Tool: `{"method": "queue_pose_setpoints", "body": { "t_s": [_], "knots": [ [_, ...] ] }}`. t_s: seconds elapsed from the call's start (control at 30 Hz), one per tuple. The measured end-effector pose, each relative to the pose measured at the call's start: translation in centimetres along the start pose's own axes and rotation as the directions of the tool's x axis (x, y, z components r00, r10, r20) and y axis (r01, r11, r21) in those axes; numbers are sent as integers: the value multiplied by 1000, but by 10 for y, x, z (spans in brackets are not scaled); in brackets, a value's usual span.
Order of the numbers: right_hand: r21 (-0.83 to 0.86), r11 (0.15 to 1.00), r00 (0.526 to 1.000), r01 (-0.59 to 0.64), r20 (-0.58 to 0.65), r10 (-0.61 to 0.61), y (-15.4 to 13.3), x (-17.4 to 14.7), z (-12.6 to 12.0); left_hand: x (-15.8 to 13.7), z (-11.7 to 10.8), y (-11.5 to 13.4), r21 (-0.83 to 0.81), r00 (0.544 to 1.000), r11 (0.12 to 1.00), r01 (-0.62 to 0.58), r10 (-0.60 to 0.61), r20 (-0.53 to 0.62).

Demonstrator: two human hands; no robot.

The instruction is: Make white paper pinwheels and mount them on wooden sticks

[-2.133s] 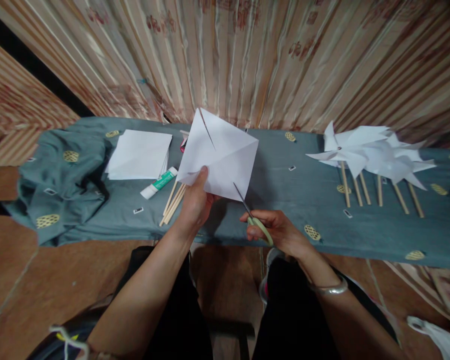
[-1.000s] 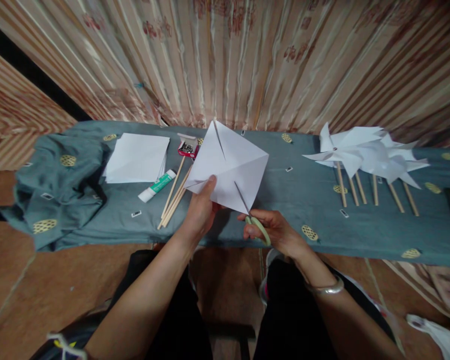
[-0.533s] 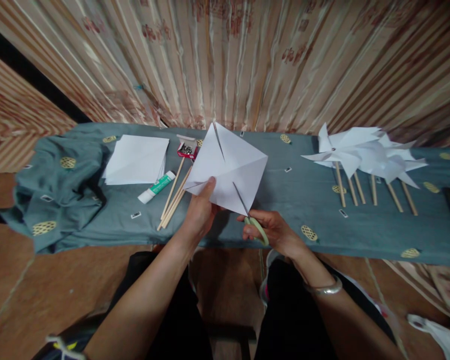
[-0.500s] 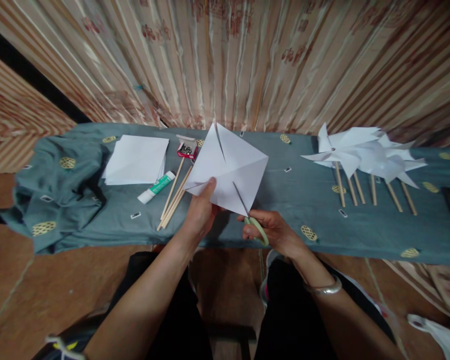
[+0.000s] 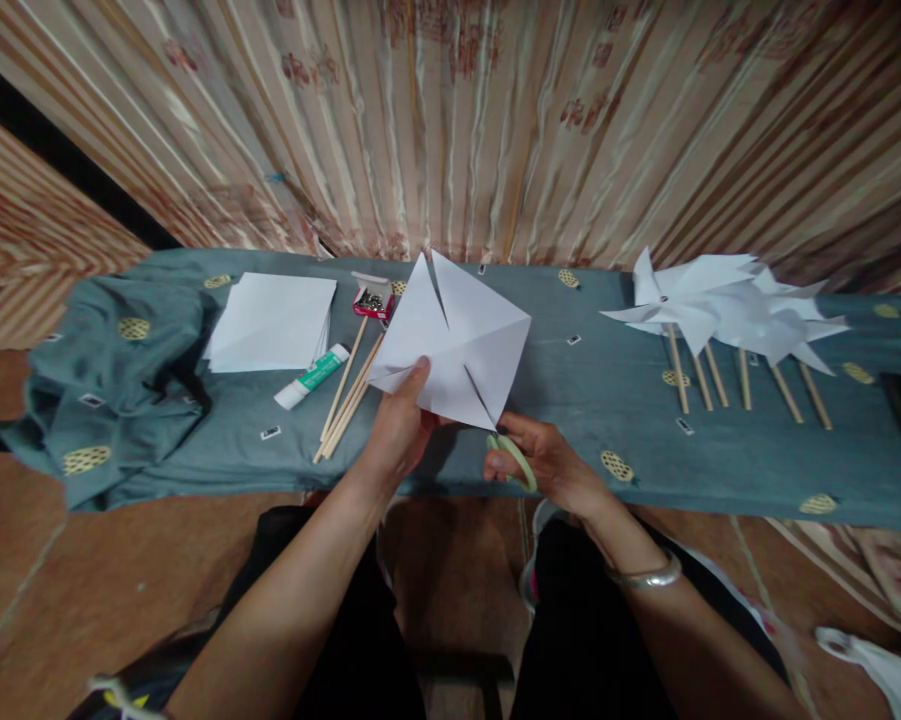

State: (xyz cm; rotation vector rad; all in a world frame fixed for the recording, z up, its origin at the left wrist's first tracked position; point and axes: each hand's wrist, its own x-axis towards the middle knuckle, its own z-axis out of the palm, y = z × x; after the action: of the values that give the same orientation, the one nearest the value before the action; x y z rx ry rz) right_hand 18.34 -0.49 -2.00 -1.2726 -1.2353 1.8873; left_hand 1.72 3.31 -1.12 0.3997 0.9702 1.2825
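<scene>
Left hand [image 5: 402,422] pinches square white paper [image 5: 486,350], apparently for steadiness; right hand [image 5: 546,457], just beside, grips loop-handled pale-green scissors [image 5: 524,467].

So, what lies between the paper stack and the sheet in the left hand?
In the head view, an open red box and wooden sticks lie between stack and sheet; a glue stick pokes one end into the gap too.

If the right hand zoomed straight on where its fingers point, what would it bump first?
Probably the near corner of the white paper, just ahead of the right hand with its green-handled scissors. Depth is hard to judge: if it slid underneath, the left hand looks next in line.
</scene>
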Motion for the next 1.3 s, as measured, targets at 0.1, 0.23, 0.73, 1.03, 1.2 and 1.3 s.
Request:
{"method": "queue_pose_setpoints", "body": {
  "t_s": [0.1, 0.23, 0.73, 1.03, 1.2, 1.3],
  "knots": [
    [4, 1000, 1000, 3, -7, -3, 1, 1, 1, 0, 0, 0, 17, 1000, 1000, 0, 0, -10],
    [17, 1000, 1000, 5, -28, -4, 1, 2, 2, -1, 0, 1, 21, 1000, 1000, -1, 1, -30],
    [41, 998, 999, 36, -26, -35, 4, 3, 5, 0, -2, 1, 18, 1000, 1000, -20, 21, -23],
    [25, 998, 998, 52, -30, -51, 6, 4, 4, -3, -2, 1, 41, 1000, 999, 20, -19, -19],
    [31, 998, 998, 54, -41, -53, 5, 5, 5, -3, -1, 2, 38, 999, 999, 25, -24, -25],
    [33, 998, 998, 61, -37, -60, 4, 4, 6, -3, -1, 2, 37, 999, 999, 37, -37, -16]
  ]
}}
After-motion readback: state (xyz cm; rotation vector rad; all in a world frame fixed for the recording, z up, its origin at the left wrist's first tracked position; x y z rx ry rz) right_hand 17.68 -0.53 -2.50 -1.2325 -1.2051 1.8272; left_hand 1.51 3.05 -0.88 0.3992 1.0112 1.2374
